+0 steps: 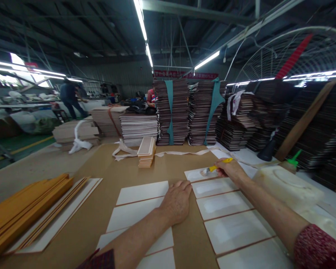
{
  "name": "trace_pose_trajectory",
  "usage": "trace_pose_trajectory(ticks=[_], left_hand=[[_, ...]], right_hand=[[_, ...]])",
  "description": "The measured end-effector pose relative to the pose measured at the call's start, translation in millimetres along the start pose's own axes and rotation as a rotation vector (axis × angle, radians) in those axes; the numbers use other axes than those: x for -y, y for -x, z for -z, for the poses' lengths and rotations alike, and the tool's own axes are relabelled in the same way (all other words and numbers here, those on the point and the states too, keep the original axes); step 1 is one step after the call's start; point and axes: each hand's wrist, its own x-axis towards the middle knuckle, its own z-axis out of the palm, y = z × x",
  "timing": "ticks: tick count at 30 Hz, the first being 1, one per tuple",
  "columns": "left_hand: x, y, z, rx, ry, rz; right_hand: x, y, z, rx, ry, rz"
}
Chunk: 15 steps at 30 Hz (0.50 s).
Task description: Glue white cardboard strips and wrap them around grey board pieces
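Observation:
My right hand (232,170) is closed round a yellow-handled brush (215,168), whose bristles rest on the farthest white card (196,174) of the right-hand row. Below it lie several more white cards (222,204) with wet-looking smears. My left hand (176,201) lies knuckles-up on the brown tabletop (168,164) between the two rows, fingers curled down, touching the edge of a white card (142,192) in the left row. Nothing shows inside it.
A small stack of pinkish boards (146,151) stands mid-table. Yellow strips (25,209) lie at the left. A white plastic jug (288,186) and a green-capped bottle (292,162) sit at the right. Tall dark stacks (172,112) line the back. A person (70,98) stands far left.

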Motion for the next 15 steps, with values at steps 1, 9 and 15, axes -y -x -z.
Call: trace_pose_trajectory(ticks=[1, 9, 15], left_hand=[[0.3, -0.1, -0.6, -0.002, 0.001, 0.000], [0.2, 0.1, 0.5, -0.004, -0.001, 0.003], [-0.7, 0.8, 2.1, 0.003, -0.005, 0.002]], right_hand=[[0.4, -1.7, 4.4, -0.018, 0.005, 0.001], [3.5, -5.5, -2.6, -0.017, 0.045, 0.049], [-0.8, -15.8, -0.3, -0.016, 0.161, 0.043]])
